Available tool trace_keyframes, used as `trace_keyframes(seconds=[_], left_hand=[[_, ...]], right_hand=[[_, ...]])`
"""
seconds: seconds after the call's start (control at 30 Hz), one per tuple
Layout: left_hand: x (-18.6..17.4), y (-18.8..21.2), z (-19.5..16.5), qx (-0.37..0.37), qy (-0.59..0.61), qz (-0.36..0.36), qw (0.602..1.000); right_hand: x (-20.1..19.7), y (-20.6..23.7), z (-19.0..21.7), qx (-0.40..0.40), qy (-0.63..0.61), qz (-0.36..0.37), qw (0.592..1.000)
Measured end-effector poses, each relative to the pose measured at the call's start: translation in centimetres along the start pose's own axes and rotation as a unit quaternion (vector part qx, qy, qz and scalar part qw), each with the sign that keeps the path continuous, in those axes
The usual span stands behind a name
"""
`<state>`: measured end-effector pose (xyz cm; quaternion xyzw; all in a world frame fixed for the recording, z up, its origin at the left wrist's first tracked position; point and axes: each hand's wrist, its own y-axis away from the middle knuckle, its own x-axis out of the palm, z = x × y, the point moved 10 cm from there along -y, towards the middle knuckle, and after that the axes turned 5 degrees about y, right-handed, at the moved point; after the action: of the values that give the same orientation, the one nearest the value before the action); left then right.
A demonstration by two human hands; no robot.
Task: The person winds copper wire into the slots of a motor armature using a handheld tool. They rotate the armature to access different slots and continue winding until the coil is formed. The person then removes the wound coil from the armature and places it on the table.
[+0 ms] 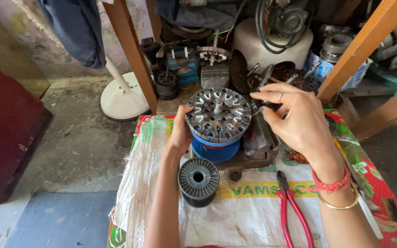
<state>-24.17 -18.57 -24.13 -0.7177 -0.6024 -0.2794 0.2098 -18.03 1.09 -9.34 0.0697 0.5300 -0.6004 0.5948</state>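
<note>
A round grey slotted motor stator stands on a blue spool at the middle of the work surface. My left hand grips the stator's left edge from the side. At the stator's right rim my right hand pinches a small dark piece and a thin wire between thumb and fingers. A metal winding fixture sits just behind and below that hand.
A dark ribbed wire spool stands in front of the stator. Red-handled pliers lie to the right on the white woven sack. Wooden frame legs, a white fan base and motor parts crowd the back.
</note>
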Motion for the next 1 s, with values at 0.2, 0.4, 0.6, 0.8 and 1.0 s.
trace_keyframes(seconds=[0.2, 0.4, 0.6, 0.8, 1.0], left_hand=[[-1.3, 1.0, -3.0, 0.009, 0.021, 0.009, 1.000], [4.5, 8.8, -13.1, -0.003, 0.032, 0.028, 0.999], [6.0, 13.6, -20.1, -0.009, 0.028, 0.046, 0.999], [4.9, 24.2, -34.4, -0.017, 0.009, 0.013, 1.000], [6.5, 36.9, -50.6, -0.004, 0.025, 0.037, 0.999]], right_hand=[[4.5, -0.4, 4.5, 0.048, -0.027, 0.082, 0.995], [-2.6, -2.0, 15.7, 0.047, 0.001, 0.139, 0.989], [-4.6, -3.9, 24.5, -0.007, 0.067, 0.112, 0.991], [-10.7, -6.9, 42.2, -0.016, 0.034, 0.082, 0.996], [-18.9, -9.5, 63.6, 0.000, 0.022, 0.090, 0.996]])
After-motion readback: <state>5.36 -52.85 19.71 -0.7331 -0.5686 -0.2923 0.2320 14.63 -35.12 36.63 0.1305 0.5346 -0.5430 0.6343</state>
